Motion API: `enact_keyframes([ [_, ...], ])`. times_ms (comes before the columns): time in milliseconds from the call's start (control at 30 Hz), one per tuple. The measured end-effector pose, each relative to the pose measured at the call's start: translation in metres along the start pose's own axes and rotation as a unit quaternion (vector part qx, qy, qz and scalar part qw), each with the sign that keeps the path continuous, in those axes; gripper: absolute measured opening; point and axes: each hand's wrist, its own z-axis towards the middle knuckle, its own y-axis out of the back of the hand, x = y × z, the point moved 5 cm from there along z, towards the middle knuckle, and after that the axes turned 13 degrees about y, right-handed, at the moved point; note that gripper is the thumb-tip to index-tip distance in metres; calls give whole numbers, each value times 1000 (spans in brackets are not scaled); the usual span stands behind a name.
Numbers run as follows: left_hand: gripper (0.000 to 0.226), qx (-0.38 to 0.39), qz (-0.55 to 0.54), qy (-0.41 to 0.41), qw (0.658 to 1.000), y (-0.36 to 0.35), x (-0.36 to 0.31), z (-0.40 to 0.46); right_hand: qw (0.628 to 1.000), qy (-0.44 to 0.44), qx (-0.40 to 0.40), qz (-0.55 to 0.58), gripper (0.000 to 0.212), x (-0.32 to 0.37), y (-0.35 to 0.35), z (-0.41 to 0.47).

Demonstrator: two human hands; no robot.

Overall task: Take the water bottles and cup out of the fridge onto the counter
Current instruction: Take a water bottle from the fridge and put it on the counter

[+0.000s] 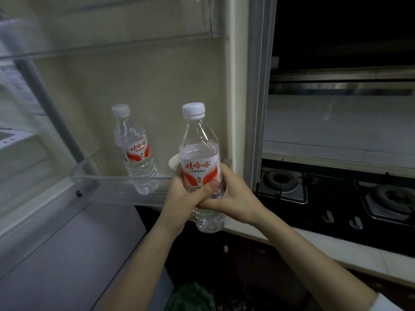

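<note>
Two clear plastic water bottles with white caps and red-and-white labels are in view. One (200, 167) stands upright at the centre of the frame, gripped by both hands: the left hand (183, 194) wraps its fingers round the label, and the right hand (233, 196) curls round the lower body. The second bottle (134, 149) stands in the clear fridge door shelf (101, 178), left of centre. One white cup (174, 163) peeks out behind the held bottle. At the right, a pale worktop (336, 250) carries a black two-burner gas hob (336, 198).
</note>
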Motion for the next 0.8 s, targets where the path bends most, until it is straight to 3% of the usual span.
enact_keyframes([
  [367,70,78,25,18,997,-43,17,36,997,-43,-51,-31,64,-23,46,-11],
  [533,49,128,33,30,991,-75,33,47,993,-68,-87,-51,66,-32,74,-30],
  [700,80,177,45,45,982,-111,45,50,985,-90,-125,-73,66,-35,101,-56],
  [800,77,199,55,49,977,-132,49,47,979,-103,-149,-95,67,-35,116,-72],
])
